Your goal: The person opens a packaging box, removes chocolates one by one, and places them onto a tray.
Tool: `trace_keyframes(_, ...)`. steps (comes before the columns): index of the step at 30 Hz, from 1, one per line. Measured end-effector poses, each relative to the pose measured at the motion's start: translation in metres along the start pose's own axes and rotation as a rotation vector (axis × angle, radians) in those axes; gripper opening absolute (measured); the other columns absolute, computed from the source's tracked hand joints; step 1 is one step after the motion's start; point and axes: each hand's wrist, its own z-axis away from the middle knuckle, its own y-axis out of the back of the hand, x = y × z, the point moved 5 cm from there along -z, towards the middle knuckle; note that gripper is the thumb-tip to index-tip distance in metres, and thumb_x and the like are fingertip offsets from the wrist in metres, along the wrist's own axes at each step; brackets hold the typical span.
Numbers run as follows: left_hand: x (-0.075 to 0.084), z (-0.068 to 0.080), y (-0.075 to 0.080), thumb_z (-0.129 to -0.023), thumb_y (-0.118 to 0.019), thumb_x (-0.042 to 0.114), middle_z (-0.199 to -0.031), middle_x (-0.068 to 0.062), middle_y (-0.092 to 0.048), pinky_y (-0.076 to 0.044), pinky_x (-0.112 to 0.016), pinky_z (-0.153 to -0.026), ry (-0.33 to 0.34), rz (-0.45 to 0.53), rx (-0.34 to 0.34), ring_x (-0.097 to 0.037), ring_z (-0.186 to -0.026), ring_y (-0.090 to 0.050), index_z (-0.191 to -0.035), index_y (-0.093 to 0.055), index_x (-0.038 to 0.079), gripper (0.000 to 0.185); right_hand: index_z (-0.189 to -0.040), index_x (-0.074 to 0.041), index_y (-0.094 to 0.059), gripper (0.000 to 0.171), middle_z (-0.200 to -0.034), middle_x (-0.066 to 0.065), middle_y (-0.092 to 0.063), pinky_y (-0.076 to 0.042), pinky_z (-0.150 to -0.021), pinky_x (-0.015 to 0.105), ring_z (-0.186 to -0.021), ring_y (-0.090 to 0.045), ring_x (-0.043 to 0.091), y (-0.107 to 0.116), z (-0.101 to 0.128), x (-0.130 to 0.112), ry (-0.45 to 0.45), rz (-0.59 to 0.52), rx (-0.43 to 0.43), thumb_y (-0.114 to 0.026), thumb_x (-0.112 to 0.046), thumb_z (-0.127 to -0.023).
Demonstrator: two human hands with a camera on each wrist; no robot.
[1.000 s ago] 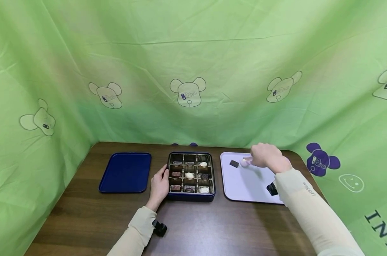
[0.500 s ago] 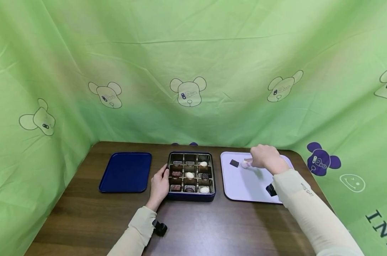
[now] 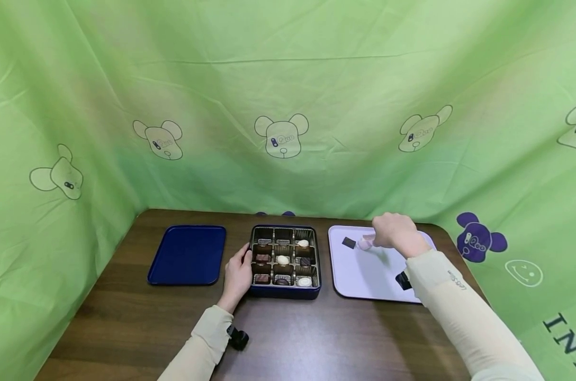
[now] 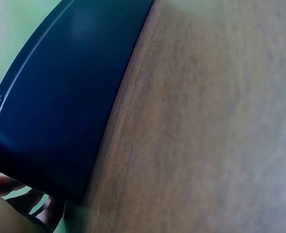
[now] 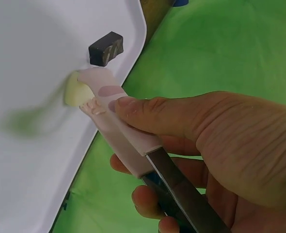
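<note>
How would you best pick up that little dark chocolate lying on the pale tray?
Probably from above, pinching its two long flat sides: the dark chocolate is a small block lying flat on the tray, apart from the white piece, with free space around it.

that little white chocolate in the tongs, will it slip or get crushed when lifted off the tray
The white chocolate looks small and rounded, so it may slip or roll from the tongs held in the right hand. It is probably light. Its surface looks smooth against the lilac tray, so a hard squeeze might mark it.
</note>
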Motion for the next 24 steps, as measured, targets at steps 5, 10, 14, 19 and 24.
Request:
trace_keyframes(5,-0.001,0.000,0.000,-0.105,-0.053,0.017,-0.133,-0.020,-0.064,-0.046,-0.055,-0.102,0.000,0.000,-0.002,-0.039,-0.125,-0.059,-0.138,-0.062,0.002,0.037,-0.075,-0.013,-0.064,0.021,-0.084,0.012,-0.066,-0.053,-0.062,0.054,-0.072,-0.062,0.031,0.004,0.002,-0.001,0.007,0.007,0.021,-0.074,-0.027,-0.085)
trace_keyframes(10,-0.001,-0.001,0.000,-0.105,-0.053,0.018,-0.134,-0.020,-0.064,-0.045,-0.055,-0.104,0.012,0.006,0.001,-0.039,-0.126,-0.058,-0.138,-0.062,0.002,0.037,-0.071,-0.012,-0.061,0.023,-0.084,0.013,-0.067,-0.054,-0.062,0.056,-0.074,-0.065,0.034,0.016,0.003,-0.006,0.023,0.017,0.086,-0.072,-0.026,-0.086)
trace_keyframes(14,-0.001,-0.001,-0.001,-0.105,-0.053,0.018,-0.135,-0.019,-0.063,-0.045,-0.056,-0.104,0.021,0.010,0.000,-0.040,-0.126,-0.057,-0.139,-0.061,0.002,0.038,-0.071,-0.012,-0.061,0.023,-0.084,0.013,-0.068,-0.053,-0.059,0.056,-0.075,-0.066,0.037,0.030,0.005,-0.018,0.034,0.032,0.149,-0.073,-0.025,-0.087)
trace_keyframes(19,0.000,-0.001,-0.001,-0.105,-0.053,0.019,-0.135,-0.020,-0.063,-0.045,-0.055,-0.104,0.020,0.002,0.005,-0.040,-0.126,-0.057,-0.139,-0.061,0.003,0.038,-0.071,-0.013,-0.062,0.025,-0.080,0.012,-0.067,-0.052,-0.056,0.056,-0.071,-0.065,0.037,0.046,0.008,-0.037,0.062,0.051,0.226,-0.074,-0.027,-0.088)
trace_keyframes(24,0.000,-0.001,-0.001,-0.105,-0.053,0.019,-0.134,-0.020,-0.063,-0.045,-0.056,-0.103,0.026,-0.002,0.007,-0.040,-0.126,-0.057,-0.138,-0.062,0.004,0.038,-0.072,-0.014,-0.065,0.025,-0.074,0.008,-0.064,-0.052,-0.054,0.054,-0.063,-0.061,0.031,0.056,0.007,-0.056,0.102,0.055,0.277,-0.075,-0.030,-0.088)
